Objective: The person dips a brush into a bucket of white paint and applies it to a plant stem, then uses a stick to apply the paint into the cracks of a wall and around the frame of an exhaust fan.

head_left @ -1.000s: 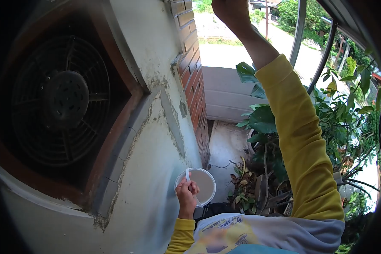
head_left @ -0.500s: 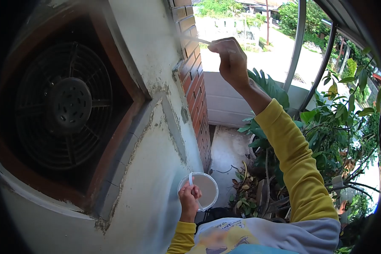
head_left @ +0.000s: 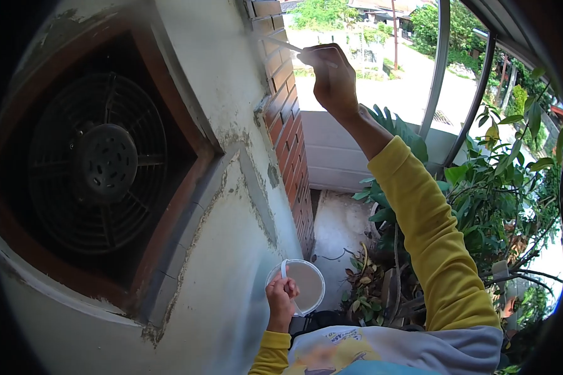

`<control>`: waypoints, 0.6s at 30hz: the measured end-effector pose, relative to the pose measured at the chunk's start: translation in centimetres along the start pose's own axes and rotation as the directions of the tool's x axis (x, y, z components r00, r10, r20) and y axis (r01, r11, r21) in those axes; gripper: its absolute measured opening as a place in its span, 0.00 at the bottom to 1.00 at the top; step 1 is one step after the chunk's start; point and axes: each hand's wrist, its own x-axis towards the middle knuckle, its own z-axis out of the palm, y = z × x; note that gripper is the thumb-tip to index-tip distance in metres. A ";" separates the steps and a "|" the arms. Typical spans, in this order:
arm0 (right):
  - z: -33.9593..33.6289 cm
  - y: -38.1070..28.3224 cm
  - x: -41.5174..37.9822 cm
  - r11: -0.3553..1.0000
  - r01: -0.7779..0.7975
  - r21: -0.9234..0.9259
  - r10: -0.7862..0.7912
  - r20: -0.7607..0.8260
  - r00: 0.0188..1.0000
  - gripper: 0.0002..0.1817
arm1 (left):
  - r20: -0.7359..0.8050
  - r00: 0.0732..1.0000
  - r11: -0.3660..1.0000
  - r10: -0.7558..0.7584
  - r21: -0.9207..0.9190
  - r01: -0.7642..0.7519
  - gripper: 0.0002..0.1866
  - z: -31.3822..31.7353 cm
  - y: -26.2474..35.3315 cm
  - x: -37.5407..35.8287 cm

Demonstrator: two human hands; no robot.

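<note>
My right hand [head_left: 331,78] is raised at the upper middle, fingers closed round a thin pale-handled tool [head_left: 283,44]. The tool points left to the corner where the painted wall [head_left: 216,75] meets the brick strip [head_left: 283,112]; its far end is blurred against the wall, so I cannot tell its kind. Low in the view, my left hand [head_left: 281,294] is closed on the white handle of a small round bucket [head_left: 322,294]. Greyish-white contents [head_left: 306,284] show inside it. The bucket hangs beside the lower wall, in front of my body.
A large round exhaust fan [head_left: 100,162] sits in a brown frame [head_left: 169,244] on the left. Rough, chipped plaster [head_left: 231,172] runs beside it. Leafy plants [head_left: 481,206] and dry leaves crowd the right. Metal posts [head_left: 436,69] and a low white wall [head_left: 334,147] stand beyond.
My right hand and the tool have shifted slightly up and left along the wall. My left hand keeps hold of the bucket, which sits slightly lower and further right in view.
</note>
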 end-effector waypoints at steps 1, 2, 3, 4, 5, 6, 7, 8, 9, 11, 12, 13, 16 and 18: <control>-0.1 -0.3 -0.4 1.000 -0.001 0.002 0.001 0.004 1.000 0.03 | -0.002 1.000 1.000 0.004 -0.005 -0.004 0.22 -0.2 0.0 -0.2; -0.3 -0.5 -0.7 1.000 0.001 0.000 -0.001 0.006 1.000 0.03 | 0.002 1.000 1.000 0.009 -0.009 -0.009 0.22 -0.1 -0.1 -0.2; -0.5 -0.5 -0.7 1.000 0.007 -0.004 -0.007 0.011 1.000 0.03 | 0.009 1.000 1.000 0.014 -0.015 -0.014 0.22 0.0 -0.2 -0.1; -0.7 -0.5 -0.4 1.000 -0.010 -0.011 0.010 -0.003 1.000 0.03 | 0.008 1.000 1.000 0.010 -0.012 -0.010 0.22 -0.1 -0.2 -0.1; -0.7 -0.4 0.1 1.000 -0.027 -0.016 0.027 -0.018 0.999 0.04 | 0.006 1.000 1.000 0.008 -0.009 -0.008 0.22 -0.2 -0.2 -0.1; -0.7 -0.4 0.8 0.999 -0.043 -0.018 0.042 -0.033 0.999 0.04 | 0.002 1.000 1.000 0.008 -0.008 -0.008 0.22 -0.3 -0.2 -0.1; -0.5 -0.6 1.4 0.984 -0.141 0.106 0.148 -0.063 0.987 0.04 | 0.001 1.000 1.000 0.010 -0.011 -0.010 0.22 -0.3 -0.2 0.0; 0.0 0.4 1.8 0.976 -0.154 0.157 0.166 -0.069 0.984 0.04 | -0.001 1.000 1.000 0.009 -0.015 -0.009 0.22 -0.2 -0.2 0.0; 0.3 0.6 2.0 0.971 -0.173 0.165 0.183 -0.049 0.982 0.04 | -0.002 1.000 1.000 0.008 -0.017 -0.008 0.22 -0.2 -0.2 0.0; 0.2 0.7 1.8 0.992 -0.115 0.058 0.116 -0.013 0.993 0.04 | -0.001 1.000 1.000 0.015 -0.012 -0.015 0.22 -0.2 -0.2 0.0; 0.1 0.7 1.1 0.998 -0.035 -0.055 0.036 0.013 0.999 0.03 | 0.001 1.000 1.000 0.017 -0.008 -0.017 0.22 -0.2 -0.2 -0.1; -0.1 0.5 0.5 0.999 -0.036 -0.028 0.036 0.005 0.999 0.03 | -0.004 1.000 1.000 0.022 -0.005 -0.022 0.21 -0.2 -0.1 0.0; -0.5 0.0 -0.9 1.000 -0.011 -0.007 0.011 0.002 1.000 0.03 | -0.027 0.999 0.999 0.034 -0.002 -0.034 0.20 -0.4 0.1 -0.3; -0.5 -0.3 -0.8 0.999 -0.027 0.026 0.027 -0.020 0.999 0.03 | -0.028 0.999 0.999 0.038 0.002 -0.038 0.20 -0.4 0.2 -0.2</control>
